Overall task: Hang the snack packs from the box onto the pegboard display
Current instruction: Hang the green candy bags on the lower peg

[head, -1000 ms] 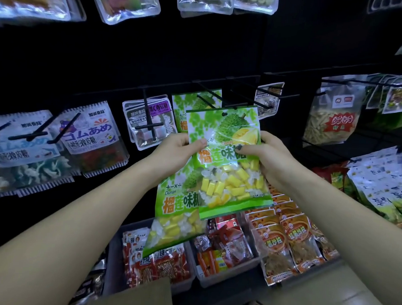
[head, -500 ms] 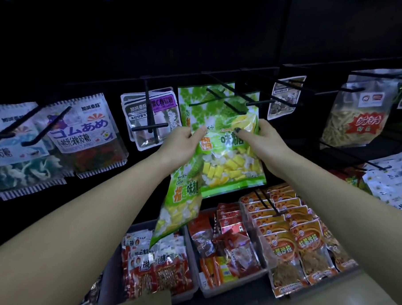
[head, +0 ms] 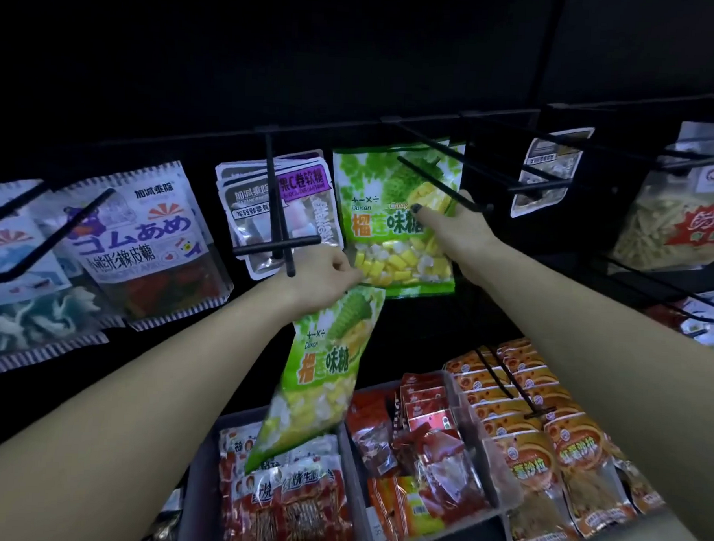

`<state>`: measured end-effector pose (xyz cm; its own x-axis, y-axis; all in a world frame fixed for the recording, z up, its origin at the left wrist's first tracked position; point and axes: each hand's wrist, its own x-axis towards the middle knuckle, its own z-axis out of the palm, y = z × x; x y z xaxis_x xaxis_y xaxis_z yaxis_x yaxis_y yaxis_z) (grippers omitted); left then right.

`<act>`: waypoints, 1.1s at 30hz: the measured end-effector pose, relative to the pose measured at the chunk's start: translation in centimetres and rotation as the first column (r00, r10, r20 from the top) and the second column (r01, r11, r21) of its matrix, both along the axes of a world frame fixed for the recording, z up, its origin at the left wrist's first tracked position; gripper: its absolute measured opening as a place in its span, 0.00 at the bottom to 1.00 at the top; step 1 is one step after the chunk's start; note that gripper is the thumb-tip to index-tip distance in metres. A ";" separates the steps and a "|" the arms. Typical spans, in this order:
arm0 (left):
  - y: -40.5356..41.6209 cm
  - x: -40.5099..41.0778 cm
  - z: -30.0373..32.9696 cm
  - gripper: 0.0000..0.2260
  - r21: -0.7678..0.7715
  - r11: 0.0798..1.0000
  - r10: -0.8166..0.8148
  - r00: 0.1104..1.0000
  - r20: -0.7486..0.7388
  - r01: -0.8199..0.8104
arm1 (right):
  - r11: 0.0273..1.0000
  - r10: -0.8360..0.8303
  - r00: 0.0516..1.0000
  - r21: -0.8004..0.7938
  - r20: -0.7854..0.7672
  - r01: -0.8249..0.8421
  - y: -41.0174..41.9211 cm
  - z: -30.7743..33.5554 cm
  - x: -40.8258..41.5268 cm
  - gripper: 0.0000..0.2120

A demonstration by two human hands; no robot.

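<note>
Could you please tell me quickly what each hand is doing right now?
Left hand: closed, holding a second green durian candy pack that hangs down.
Right hand: fingers on the durian candy pack on the peg; firm grip cannot be told.

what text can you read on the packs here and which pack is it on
"Durian", "Candy", "榴…味糖": green pack under the right hand
"Durian": green pack in the left hand
"ゴムあめ", "加减乘除": white pack
Red and orange packs' text: too blurred to read.
</note>
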<state>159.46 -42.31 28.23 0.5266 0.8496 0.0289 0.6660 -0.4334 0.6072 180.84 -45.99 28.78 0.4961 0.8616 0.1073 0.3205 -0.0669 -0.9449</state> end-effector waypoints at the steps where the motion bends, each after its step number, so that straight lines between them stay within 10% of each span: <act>1: -0.1 -0.1 0.1 0.15 0.008 1.000 -0.016 1.000 -0.004 0.016 | 1.000 -0.004 1.000 -0.018 0.004 0.004 -0.1 0.1 -0.2 0.29; 10: -3.6 -0.6 1.4 0.22 0.078 0.990 -0.132 0.978 0.160 0.121 | 0.982 -0.041 0.999 -0.186 0.026 0.045 -5.5 -1.4 -2.2 0.39; 14: -7.1 -1.4 2.8 0.22 0.084 0.984 -0.172 0.954 0.247 0.156 | 0.992 0.099 0.898 -0.033 -0.429 -0.126 -10.8 -2.3 -4.3 0.19; 18: -10.6 -2.2 3.7 0.21 0.075 0.983 -0.185 0.924 0.335 0.170 | 0.953 0.276 0.636 0.119 -0.721 -0.279 -16.0 -2.5 -4.7 0.28; 24: -14.7 -2.4 5.1 0.18 0.041 0.978 -0.202 0.882 0.426 0.204 | 0.847 0.466 0.727 0.017 -0.504 -0.531 -20.9 -4.3 -5.8 0.21; 33: -15.1 -2.6 6.7 0.24 -0.101 0.982 -0.115 0.928 0.354 0.160 | 0.961 0.271 0.853 0.180 -0.446 -0.211 -22.2 -1.6 -4.7 0.16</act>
<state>156.85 -57.46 34.96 0.6150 0.7781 0.1274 0.3452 -0.4110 0.8437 176.13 -68.16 27.16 0.2926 0.9558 0.0277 -0.1633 0.0784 -0.9835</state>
